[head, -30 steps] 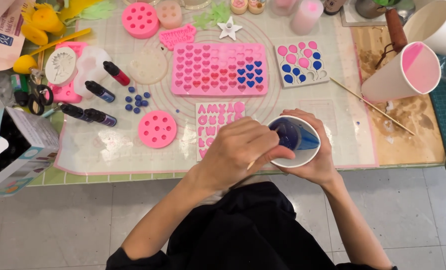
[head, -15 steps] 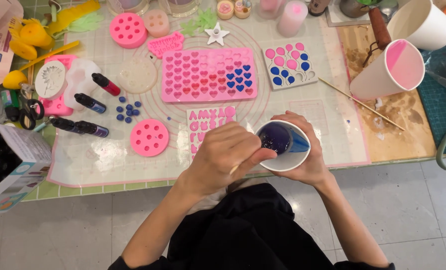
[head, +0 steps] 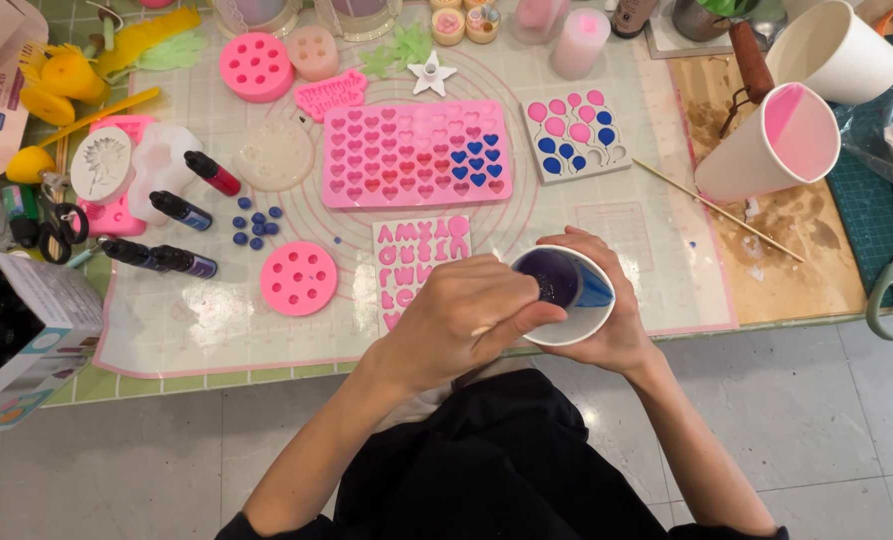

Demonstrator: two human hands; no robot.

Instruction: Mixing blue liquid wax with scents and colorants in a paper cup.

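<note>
I look down on a cluttered craft table under a clear mat, its biggest piece a pink heart mould, partly filled blue. At the near edge my right hand wraps a white paper cup of dark blue liquid, mouth tilted left. My left hand pinches a thin stick at its rim.

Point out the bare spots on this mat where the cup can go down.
Free patches on the mat: below the round pink mould, along the near edge, and right of the letter mould, below the balloon mould. Crowded: the back row and the left side around the dye bottles.
</note>
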